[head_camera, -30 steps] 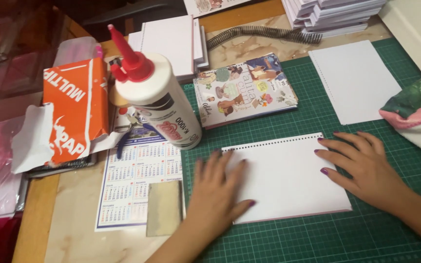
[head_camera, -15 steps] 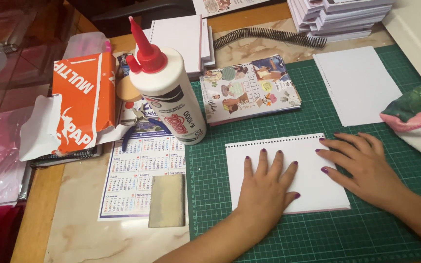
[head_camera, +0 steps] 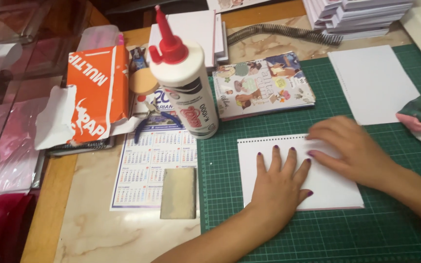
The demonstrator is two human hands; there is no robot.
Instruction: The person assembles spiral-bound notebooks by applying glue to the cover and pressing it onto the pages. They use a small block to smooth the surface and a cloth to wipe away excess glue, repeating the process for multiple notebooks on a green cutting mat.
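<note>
White punched paper stack (head_camera: 288, 163), rectangular with a row of small holes along its top edge, flat on the green gridded cutting mat (head_camera: 317, 234), near the mat's left edge. Pressed down by both hands: left hand (head_camera: 281, 182) palm-flat on the middle of the sheet, fingers spread and pointing away; right hand (head_camera: 352, 148) flat on the upper right part, fingers stretched leftward. Neither closed around anything, just open palms on paper.

Just beyond the stack, an illustrated colourful booklet (head_camera: 264, 85) lying slightly tilted on the mat. To the right, a loose white sheet (head_camera: 373, 83), apart from the stack. Left of the mat, upright white glue bottle with red nozzle (head_camera: 186, 83), standing on a printed calendar sheet (head_camera: 147, 165). Small tan rectangular card (head_camera: 179, 192) resting on the calendar's lower edge. Blue-handled pliers (head_camera: 154, 122) beside the bottle's base. Torn orange paper wrapper (head_camera: 91, 102) further left. Dark spiral binding coils (head_camera: 278, 31) at the far side, near piled white booklets (head_camera: 356, 17).
</note>
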